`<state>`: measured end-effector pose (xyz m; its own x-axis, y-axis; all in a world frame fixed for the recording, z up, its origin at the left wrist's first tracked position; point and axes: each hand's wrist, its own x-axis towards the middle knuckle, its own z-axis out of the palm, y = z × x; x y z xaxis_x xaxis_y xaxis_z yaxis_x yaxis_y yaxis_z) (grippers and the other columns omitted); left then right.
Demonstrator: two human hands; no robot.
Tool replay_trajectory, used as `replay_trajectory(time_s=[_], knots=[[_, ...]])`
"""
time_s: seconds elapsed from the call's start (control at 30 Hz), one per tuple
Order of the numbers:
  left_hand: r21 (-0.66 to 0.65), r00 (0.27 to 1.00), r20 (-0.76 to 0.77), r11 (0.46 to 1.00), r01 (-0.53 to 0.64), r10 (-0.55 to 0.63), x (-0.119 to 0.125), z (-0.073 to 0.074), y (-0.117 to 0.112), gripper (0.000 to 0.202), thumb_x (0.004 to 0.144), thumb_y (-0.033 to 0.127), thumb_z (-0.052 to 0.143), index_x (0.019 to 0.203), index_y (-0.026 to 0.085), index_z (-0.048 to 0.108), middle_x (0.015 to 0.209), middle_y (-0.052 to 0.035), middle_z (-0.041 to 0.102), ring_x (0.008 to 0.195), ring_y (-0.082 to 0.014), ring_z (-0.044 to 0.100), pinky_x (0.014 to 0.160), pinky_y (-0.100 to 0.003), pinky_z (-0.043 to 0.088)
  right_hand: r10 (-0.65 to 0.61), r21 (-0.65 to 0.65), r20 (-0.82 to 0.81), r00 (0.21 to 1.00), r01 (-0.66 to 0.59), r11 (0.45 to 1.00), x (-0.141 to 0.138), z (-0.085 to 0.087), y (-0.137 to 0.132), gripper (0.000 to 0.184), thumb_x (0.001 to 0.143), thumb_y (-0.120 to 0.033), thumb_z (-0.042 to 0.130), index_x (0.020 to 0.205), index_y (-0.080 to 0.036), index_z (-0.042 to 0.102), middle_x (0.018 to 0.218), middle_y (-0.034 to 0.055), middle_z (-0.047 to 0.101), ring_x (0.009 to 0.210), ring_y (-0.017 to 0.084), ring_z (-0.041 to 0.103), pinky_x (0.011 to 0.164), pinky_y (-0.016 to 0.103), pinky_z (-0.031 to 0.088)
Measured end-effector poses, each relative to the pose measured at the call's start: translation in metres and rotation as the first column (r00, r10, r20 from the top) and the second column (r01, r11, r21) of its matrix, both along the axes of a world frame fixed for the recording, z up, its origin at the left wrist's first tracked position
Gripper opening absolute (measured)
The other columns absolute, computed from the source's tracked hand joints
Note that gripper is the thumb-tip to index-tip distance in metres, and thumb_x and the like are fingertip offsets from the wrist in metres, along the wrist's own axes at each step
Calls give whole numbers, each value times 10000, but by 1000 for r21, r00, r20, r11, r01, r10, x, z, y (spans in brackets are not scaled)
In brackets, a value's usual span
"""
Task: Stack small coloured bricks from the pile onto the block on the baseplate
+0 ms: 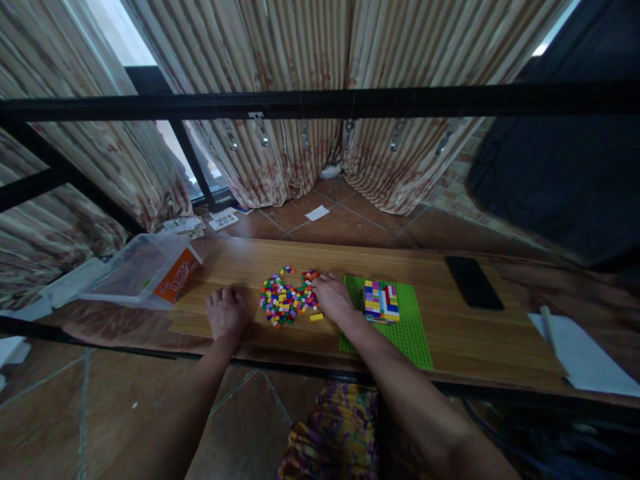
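My right hand (333, 295) reaches to the right edge of a pile of small coloured building bricks (281, 300). Its fingers are bent together at the bricks, and what they pinch, if anything, is hidden. Just below it lies a longer yellow brick (317, 317). Left of the pile, my left hand (227, 312) rests palm down on the wooden board with fingers curled in, no object showing in it. Beside my right wrist, a multicoloured block of stacked bricks (381, 301) stands on a green baseplate (417, 333); its top has rows of white, yellow, blue, purple and red.
A clear plastic box (135, 267) with an orange label stands at the board's left end. A black phone (474, 283) lies at the right, and white paper (595, 353) beyond it. A black metal rail (320, 104) crosses in front of striped curtains (300, 53).
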<state>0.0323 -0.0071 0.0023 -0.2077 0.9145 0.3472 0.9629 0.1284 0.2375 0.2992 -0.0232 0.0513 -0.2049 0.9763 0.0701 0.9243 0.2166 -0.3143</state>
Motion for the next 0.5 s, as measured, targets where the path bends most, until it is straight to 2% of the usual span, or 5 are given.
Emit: replay_trajectory(time_s=[0.13,0.2,0.27,0.4,0.5], knots=[[16,1000,-3,1000,10,-10,-1,-1,0,370,883,275,385,1076,97,645,1082,-208,625,1053,-350,531,962,-493,408,-76,131,-315,946,122,984,7,20,-28,203,956,-201,509,941,-226,710,984,60,742,978,202,642,919,307,450],[18,1000,0,1000,23,-23,-2,-1,0,359,877,273,394,1069,105,645,1079,-204,625,1058,-350,530,964,-494,407,-98,189,-502,859,220,957,21,28,-47,200,952,-244,516,934,-255,715,968,36,752,930,194,666,876,309,480],[17,1000,9,1000,25,-25,-2,-1,1,349,873,278,401,1060,112,644,1074,-201,623,1058,-348,530,963,-495,408,-152,177,-627,764,329,928,42,29,-66,206,935,-339,542,931,-251,728,939,40,759,874,202,683,830,320,504],[8,1000,26,1000,8,-8,-2,-1,2,340,867,277,405,1052,116,641,1073,-201,618,1065,-344,529,975,-502,407,-299,67,-741,601,510,858,97,16,-89,287,853,-465,613,877,-213,747,898,62,759,817,214,683,748,328,521],[7,1000,31,1000,3,-3,-2,-1,2,347,867,281,404,1061,114,638,1083,-199,615,1080,-351,524,982,-508,407,-357,26,-767,533,582,813,131,1,-90,306,800,-476,655,845,-189,753,876,79,754,788,217,675,735,342,515]])
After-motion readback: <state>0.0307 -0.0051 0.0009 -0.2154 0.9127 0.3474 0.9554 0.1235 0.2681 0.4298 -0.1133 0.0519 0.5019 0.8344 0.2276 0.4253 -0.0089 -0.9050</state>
